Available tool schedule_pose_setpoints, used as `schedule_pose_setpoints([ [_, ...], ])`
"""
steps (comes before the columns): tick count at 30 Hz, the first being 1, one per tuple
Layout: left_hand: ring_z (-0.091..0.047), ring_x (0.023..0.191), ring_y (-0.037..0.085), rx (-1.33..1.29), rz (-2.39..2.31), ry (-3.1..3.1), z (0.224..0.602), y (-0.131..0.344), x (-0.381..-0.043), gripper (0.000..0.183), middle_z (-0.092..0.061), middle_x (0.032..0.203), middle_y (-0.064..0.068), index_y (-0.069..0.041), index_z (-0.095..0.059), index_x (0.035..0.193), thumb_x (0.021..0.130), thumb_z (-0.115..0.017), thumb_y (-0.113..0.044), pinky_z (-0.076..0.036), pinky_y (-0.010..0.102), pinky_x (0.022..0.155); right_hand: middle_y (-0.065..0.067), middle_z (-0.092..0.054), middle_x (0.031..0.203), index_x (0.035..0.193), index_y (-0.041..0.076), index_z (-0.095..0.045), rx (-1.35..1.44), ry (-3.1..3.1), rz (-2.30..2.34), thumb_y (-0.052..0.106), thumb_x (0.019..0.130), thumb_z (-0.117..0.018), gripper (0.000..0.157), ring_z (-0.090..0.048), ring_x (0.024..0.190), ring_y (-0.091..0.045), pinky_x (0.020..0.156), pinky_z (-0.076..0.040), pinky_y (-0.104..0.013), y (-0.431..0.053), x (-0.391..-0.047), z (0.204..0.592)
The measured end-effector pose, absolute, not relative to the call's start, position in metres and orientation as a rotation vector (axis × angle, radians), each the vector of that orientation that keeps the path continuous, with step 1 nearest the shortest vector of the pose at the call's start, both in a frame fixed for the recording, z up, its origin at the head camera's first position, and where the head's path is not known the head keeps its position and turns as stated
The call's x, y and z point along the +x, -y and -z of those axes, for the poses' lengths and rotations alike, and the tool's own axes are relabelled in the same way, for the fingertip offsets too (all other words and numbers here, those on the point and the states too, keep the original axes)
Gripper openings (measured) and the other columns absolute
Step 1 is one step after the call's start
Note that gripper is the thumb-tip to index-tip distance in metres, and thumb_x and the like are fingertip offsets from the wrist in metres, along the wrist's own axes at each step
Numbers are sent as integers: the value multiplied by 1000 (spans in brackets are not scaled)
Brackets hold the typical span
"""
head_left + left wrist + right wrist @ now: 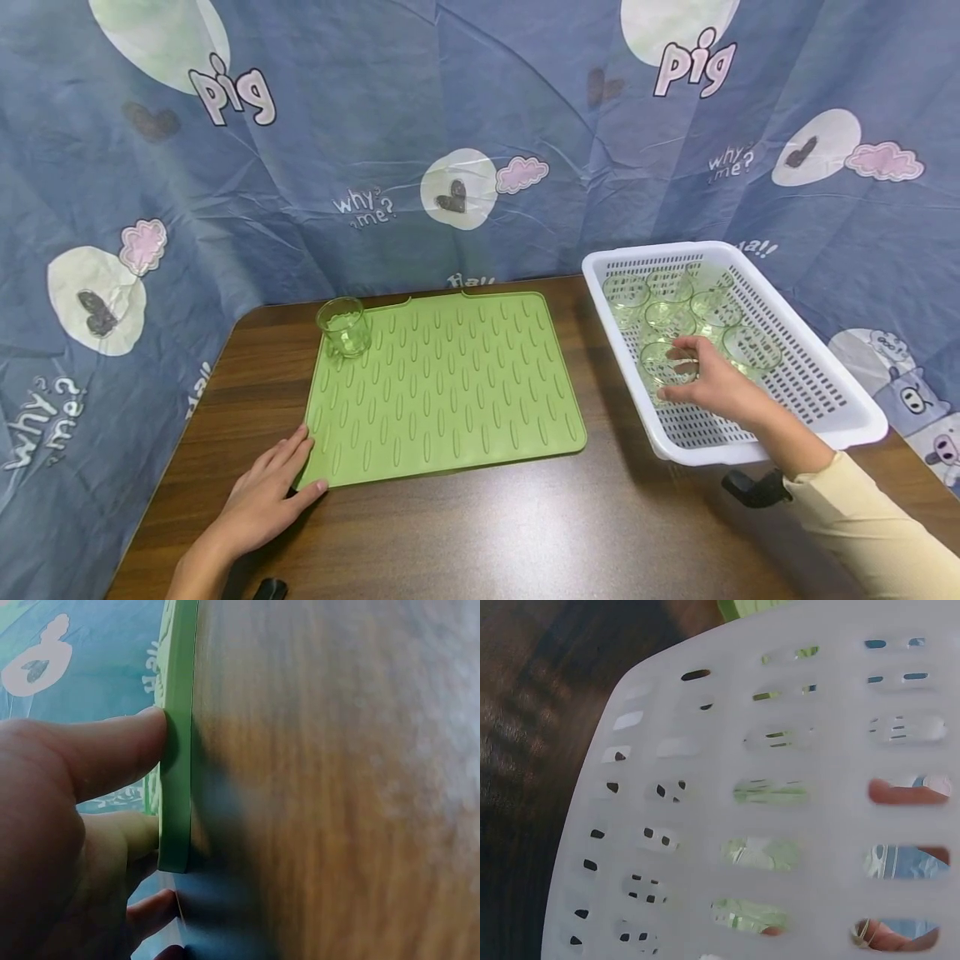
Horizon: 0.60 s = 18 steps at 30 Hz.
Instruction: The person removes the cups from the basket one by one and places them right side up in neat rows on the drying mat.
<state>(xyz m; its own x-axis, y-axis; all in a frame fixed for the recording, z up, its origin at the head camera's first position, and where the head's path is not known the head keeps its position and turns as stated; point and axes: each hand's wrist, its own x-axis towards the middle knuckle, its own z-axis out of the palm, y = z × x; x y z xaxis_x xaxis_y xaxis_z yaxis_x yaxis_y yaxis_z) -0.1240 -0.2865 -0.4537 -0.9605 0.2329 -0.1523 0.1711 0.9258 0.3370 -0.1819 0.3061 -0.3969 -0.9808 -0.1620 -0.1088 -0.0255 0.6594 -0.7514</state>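
In the head view my right hand reaches into the white plastic basket, thumb and fingers curled about the near-left clear green-tinted glass. The right wrist view looks at the slotted basket wall, with bits of fingers showing through its slots. Several like glasses stand behind and beside that one. My left hand rests at the near-left corner of the green ridged mat, fingers extended; its thumb touches the mat's edge in the left wrist view. Another glass stands on the mat's far-left corner.
The mat and basket sit on a brown wooden table, mat at left and basket at right. A blue printed cloth hangs behind the table and along its sides. A black strap end sticks out by the right wrist.
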Motion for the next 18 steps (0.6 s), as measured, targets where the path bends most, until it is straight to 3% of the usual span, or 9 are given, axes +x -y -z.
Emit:
schedule_pose_setpoints([
  [8,-29,141,52,301,-485,-2894,453,287,-124,79,-24,163,22,2,-34,153,98,-55,-50,-31,78,96,-42,-33,146,151,-13,-13,-144,-2622,1205,18,86,-76,95,-40,132,-58,103,-44,-62,-306,-181,391],
  [18,-30,141,52,306,-471,-2905,454,286,-124,79,-25,163,22,2,-34,153,98,-56,-50,-31,78,96,-42,-32,148,154,-6,-11,-143,-2607,1163,29,90,-73,96,-51,125,-56,100,-47,-60,-308,-180,395],
])
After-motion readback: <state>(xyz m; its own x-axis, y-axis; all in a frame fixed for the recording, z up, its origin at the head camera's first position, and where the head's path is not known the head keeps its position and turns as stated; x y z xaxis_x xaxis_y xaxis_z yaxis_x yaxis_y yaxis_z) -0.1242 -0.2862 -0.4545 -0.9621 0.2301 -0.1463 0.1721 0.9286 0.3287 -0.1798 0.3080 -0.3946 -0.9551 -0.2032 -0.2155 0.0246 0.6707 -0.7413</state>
